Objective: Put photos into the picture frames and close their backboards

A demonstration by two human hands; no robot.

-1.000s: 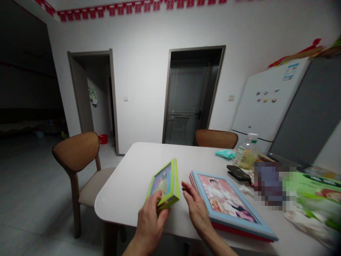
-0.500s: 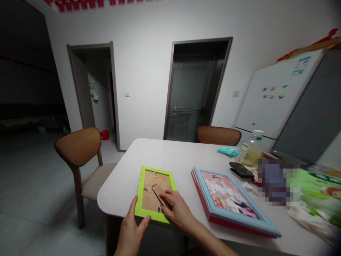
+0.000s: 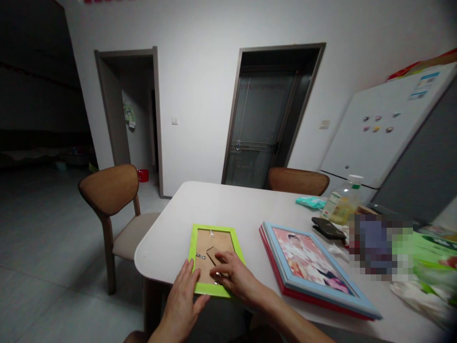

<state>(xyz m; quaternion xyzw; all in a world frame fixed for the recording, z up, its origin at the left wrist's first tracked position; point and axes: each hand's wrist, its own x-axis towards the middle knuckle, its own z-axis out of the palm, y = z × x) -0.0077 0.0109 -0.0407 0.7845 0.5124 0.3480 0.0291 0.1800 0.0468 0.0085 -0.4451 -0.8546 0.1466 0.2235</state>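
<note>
A lime-green picture frame (image 3: 194, 243) lies face down on the white table (image 3: 160, 224), its brown backing board (image 3: 223, 239) and flat stand showing. Small metal clips sit along the backing, one at the top (image 3: 212, 233) and one at the left (image 3: 201, 256). My left hand (image 3: 183, 293) rests over the frame's lower left edge, fingers stretched out and thumb apart near the bottom edge. Bent over the lower right of the backing, my right hand (image 3: 235, 276) has its fingertips closed at the bottom metal clip (image 3: 217, 275), which they partly hide.
On the right lies a stack of picture frames, a blue one (image 3: 314, 259) with a photo on top of red. Beyond it are a black phone (image 3: 327, 228), a plastic bottle (image 3: 342, 202), a teal packet (image 3: 310, 203) and green bags (image 3: 432, 257). Wooden chairs (image 3: 110, 188) stand at the table.
My left fingers have slid further onto the frame's left edge. My right fingertips have closed in at the bottom clip. The whole view has shifted slightly.
</note>
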